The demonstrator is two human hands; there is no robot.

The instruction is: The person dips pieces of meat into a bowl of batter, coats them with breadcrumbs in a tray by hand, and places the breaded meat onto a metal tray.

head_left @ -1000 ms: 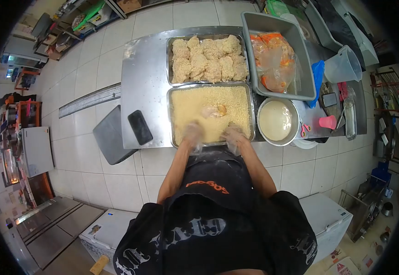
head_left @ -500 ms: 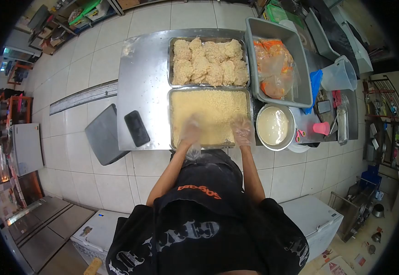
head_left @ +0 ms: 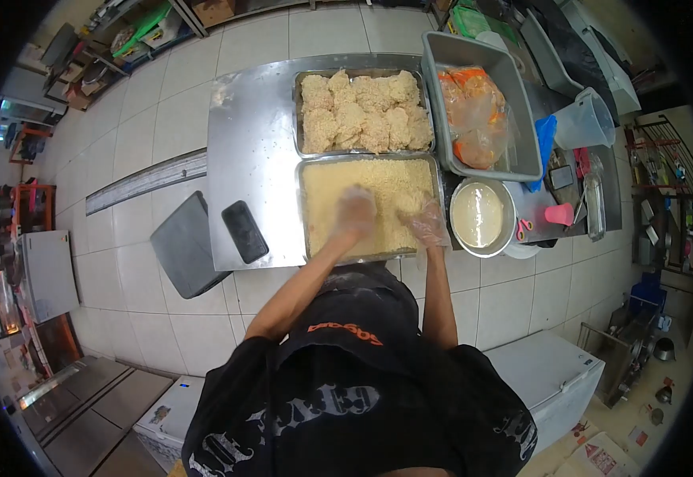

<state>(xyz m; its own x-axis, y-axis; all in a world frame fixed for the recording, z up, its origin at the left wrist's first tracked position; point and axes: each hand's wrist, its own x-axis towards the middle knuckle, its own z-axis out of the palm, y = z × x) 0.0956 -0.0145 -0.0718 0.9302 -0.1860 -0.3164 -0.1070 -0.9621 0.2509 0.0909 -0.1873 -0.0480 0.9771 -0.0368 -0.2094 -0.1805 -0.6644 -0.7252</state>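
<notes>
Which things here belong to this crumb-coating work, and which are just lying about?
Seemingly part of the job:
- loose crumbs
- coated pieces
- pale liquid
- filled plastic bags

Probably just lying about:
- black phone
- pink-handled scissors
- pink cup

A black phone [head_left: 244,230] is lying on the steel table [head_left: 255,135], near its left edge. A dark grey panel [head_left: 187,246] is showing below that edge, and a long metal strip [head_left: 147,183] is running across the tiled floor [head_left: 195,338]. Toward the table's right end, pink-handled scissors [head_left: 524,229] are lying near a pink cup [head_left: 559,215]. A blue bag [head_left: 546,143] is sitting just beside a clear bucket [head_left: 586,121]. A white chest [head_left: 549,381] is standing at the lower right, another white chest [head_left: 175,409] is standing at the lower left, and a shelf [head_left: 190,17] is holding goods at the upper left.
</notes>
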